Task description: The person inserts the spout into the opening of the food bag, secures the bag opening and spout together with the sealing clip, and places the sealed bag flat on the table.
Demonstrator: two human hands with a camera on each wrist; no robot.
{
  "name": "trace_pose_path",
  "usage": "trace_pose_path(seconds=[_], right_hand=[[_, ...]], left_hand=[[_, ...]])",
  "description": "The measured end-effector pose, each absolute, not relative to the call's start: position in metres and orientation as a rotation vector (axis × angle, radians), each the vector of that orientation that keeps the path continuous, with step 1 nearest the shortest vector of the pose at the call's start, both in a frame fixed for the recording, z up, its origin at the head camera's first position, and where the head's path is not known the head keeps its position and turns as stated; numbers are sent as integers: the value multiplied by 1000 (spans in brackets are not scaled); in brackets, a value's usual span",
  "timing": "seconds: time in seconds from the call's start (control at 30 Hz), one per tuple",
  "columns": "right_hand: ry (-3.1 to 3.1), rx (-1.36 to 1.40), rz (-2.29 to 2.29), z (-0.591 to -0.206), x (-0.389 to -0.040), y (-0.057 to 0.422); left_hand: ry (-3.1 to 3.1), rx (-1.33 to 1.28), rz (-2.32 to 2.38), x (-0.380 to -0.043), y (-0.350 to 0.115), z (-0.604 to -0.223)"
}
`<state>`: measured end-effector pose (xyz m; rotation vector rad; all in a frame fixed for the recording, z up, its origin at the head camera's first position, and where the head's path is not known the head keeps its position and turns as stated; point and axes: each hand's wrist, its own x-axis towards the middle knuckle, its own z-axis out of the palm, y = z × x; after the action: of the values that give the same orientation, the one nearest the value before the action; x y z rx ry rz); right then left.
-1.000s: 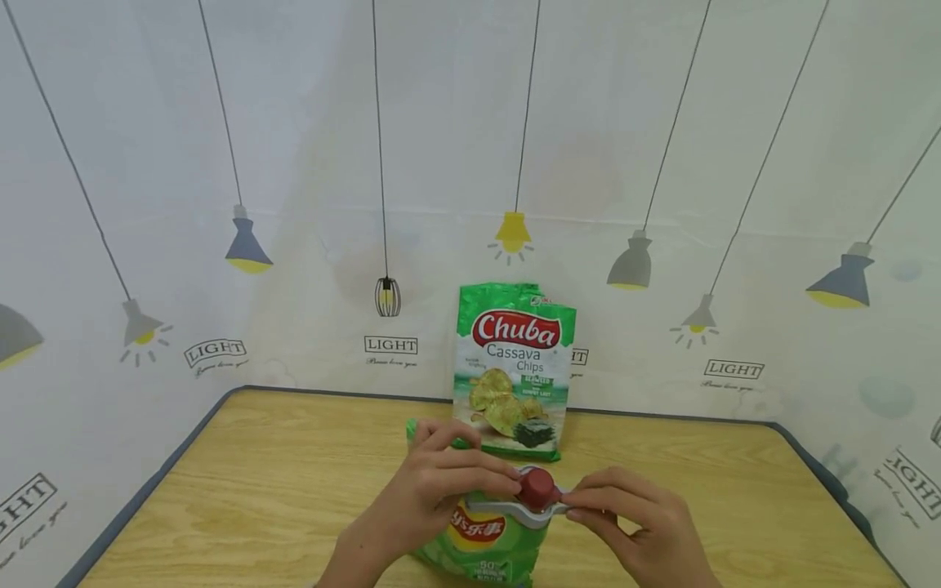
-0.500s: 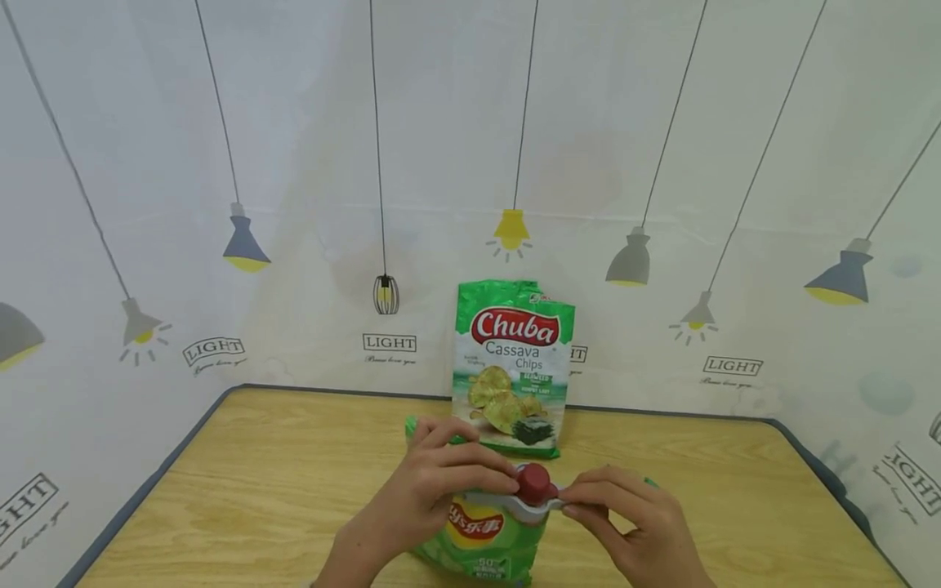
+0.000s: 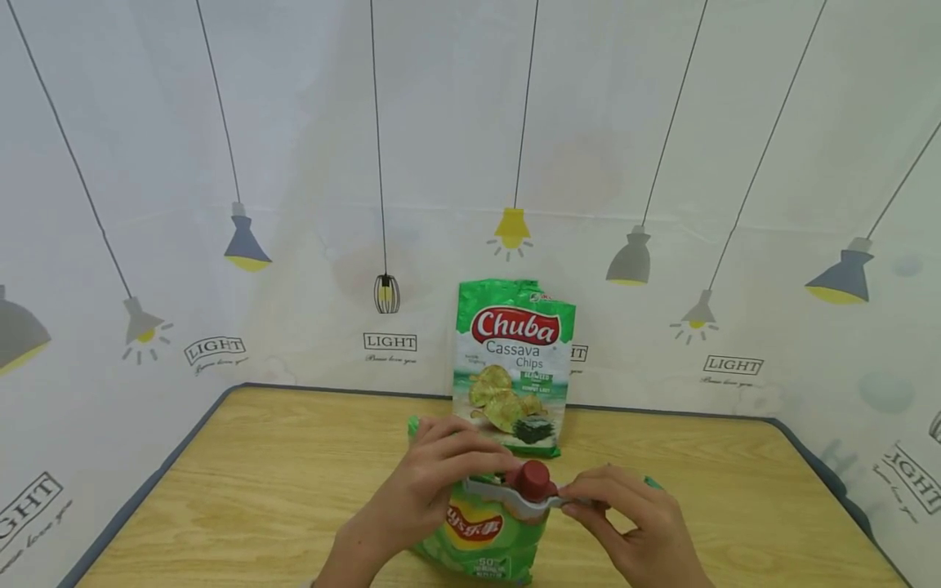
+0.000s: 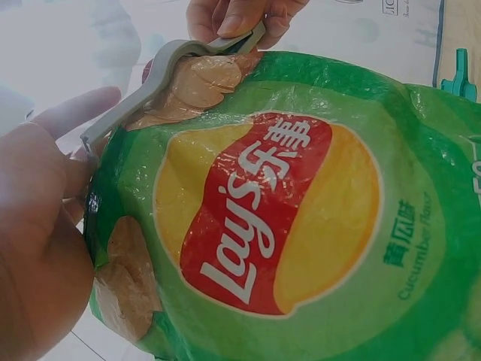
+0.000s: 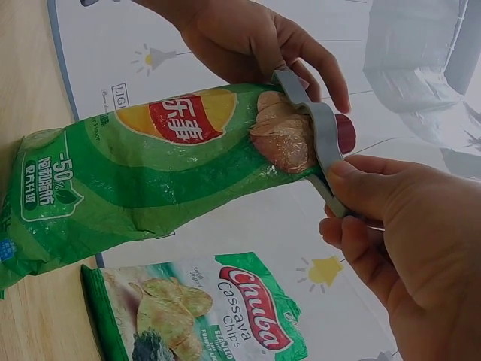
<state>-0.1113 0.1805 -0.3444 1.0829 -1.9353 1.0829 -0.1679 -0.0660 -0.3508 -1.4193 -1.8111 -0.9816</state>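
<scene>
A green Lay's chip bag stands upright on the table, its top edge between the arms of a grey bag clip with a red cap. My left hand holds the bag's top corner at the left end of the clip, its index finger reaching toward the cap. Between thumb and fingers, my right hand pinches the clip's other end. In the right wrist view, the clip's arms stand slightly apart at that end. The bag hides some of my left fingers.
A Chuba cassava chips bag stands behind, against the lamp-printed white backdrop. A small teal clip lies on the wooden table, mostly hidden behind my right hand in the head view.
My left fingers have shifted up and back from the red cap, uncovering more of the grey clip's left part. My right hand keeps its pinch at the right end, almost unmoved.
</scene>
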Motion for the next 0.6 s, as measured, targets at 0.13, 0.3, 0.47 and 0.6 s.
trace_pose_path(seconds=[0.13, 0.3, 0.47, 0.6], right_hand=[[-1929, 1084, 1083, -344, -111, 180], [-1925, 1075, 1080, -344, -110, 180], [-1915, 1066, 1083, -346, -110, 179], [-1911, 1052, 1082, -347, -110, 179]], left_hand=[[-1841, -1407, -1048, -167, -67, -350], [-1880, -1340, -1075, -165, -68, -348], [-1951, -1186, -908, -163, -72, -347], [-2049, -1089, -806, -163, -75, -348]])
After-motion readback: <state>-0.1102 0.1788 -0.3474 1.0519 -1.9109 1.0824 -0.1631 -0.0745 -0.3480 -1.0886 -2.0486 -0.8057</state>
